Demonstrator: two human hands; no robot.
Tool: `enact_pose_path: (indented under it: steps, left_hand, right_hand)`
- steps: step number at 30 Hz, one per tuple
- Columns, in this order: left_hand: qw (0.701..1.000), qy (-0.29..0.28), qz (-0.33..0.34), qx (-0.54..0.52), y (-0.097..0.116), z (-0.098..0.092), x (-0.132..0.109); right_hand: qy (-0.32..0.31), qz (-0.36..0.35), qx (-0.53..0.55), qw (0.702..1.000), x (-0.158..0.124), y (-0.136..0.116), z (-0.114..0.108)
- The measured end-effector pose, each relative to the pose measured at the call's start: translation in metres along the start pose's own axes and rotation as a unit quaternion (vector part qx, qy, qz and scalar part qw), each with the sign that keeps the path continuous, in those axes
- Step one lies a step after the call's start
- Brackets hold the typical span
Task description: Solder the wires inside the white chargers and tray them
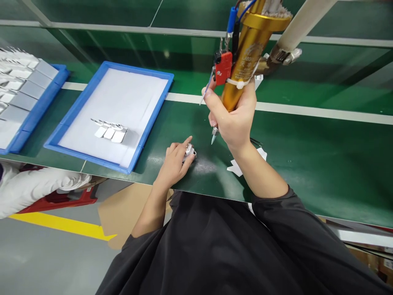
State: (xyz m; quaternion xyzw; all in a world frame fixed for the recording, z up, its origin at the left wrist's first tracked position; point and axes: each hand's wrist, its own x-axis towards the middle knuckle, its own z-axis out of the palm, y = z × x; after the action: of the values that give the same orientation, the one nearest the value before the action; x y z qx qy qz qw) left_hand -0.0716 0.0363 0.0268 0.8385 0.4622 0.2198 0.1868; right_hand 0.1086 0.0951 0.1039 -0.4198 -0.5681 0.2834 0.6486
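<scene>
My right hand is wrapped round a gold cylindrical dispensing gun, its thumb by the lever of a red switch strapped to the side. The gun's pale pointed nozzle aims down at the bench, apart from any part. Lower left of it, my left hand grips a small white plastic part against the green bench top, thumb and fingers on either side. Fingers and palm hide some of that part.
Several white parts stand in a row in a blue-rimmed tray. Another blue tray at far left holds many more. White scraps lie by my right forearm. A pipe meets the gun from above. Another person's white-clothed leg shows at left.
</scene>
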Motion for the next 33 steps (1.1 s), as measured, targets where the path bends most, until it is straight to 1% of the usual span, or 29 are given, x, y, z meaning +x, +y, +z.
enact_pose_path:
  steps: [3, 8, 10, 12, 15, 18, 20, 24, 25, 26, 29, 30, 31, 32, 33]
  left_hand:
    - [0.999, 0.029, -0.011, 0.015, 0.000, 0.003, -0.004]
    - [0.994, 0.067, -0.086, 0.002, 0.003, 0.016, -0.006]
    - [0.992, 0.057, -0.108, -0.015, 0.004, 0.017, -0.006]
    - [0.991, 0.030, -0.126, -0.013, 0.005, 0.014, -0.005]
    - [0.988, -0.009, -0.149, 0.028, 0.009, 0.008, -0.003]
    - [0.982, -0.031, -0.170, 0.071, 0.015, 0.003, -0.002]
    - [0.981, -0.029, -0.176, 0.080, 0.018, 0.004, -0.002]
    - [0.983, 0.039, -0.170, 0.063, 0.021, 0.014, -0.004]
    - [0.982, 0.048, -0.168, 0.067, 0.021, 0.017, -0.004]
    - [0.982, 0.047, -0.165, 0.077, 0.020, 0.019, -0.005]
    - [0.984, 0.002, -0.152, 0.092, 0.013, 0.020, -0.003]
    - [0.986, -0.006, -0.151, 0.073, 0.010, 0.019, -0.001]
    - [0.987, -0.006, -0.156, 0.033, 0.006, 0.017, 0.002]
    - [0.985, 0.008, -0.170, -0.028, 0.003, 0.013, 0.006]
    - [0.975, 0.031, -0.192, -0.107, 0.000, 0.007, 0.010]
  right_hand:
    - [-0.005, 0.005, 0.001, 1.000, 0.000, 0.001, 0.000]
    - [0.001, 0.003, 0.018, 1.000, 0.001, 0.003, 0.002]
    - [0.002, 0.012, 0.017, 1.000, 0.001, 0.002, 0.002]
    - [0.002, 0.021, 0.017, 1.000, 0.001, 0.001, 0.001]
    - [0.004, 0.026, 0.023, 0.999, 0.003, 0.001, 0.000]
    - [0.007, 0.028, 0.021, 0.999, 0.005, 0.004, -0.001]
    - [0.011, 0.022, 0.025, 0.999, 0.007, 0.006, -0.002]
    - [0.019, -0.002, 0.039, 0.999, 0.009, 0.008, -0.002]
    - [0.018, -0.004, 0.038, 0.999, 0.009, 0.008, -0.002]
    - [0.015, -0.003, 0.035, 0.999, 0.010, 0.008, -0.002]
    - [0.014, -0.003, 0.040, 0.999, 0.010, 0.008, -0.001]
    - [0.015, -0.004, 0.045, 0.999, 0.011, 0.009, -0.001]
    - [0.017, -0.005, 0.049, 0.999, 0.012, 0.009, -0.001]
    - [0.019, -0.003, 0.051, 0.999, 0.012, 0.010, -0.001]
    - [0.019, 0.000, 0.051, 0.999, 0.013, 0.011, -0.001]
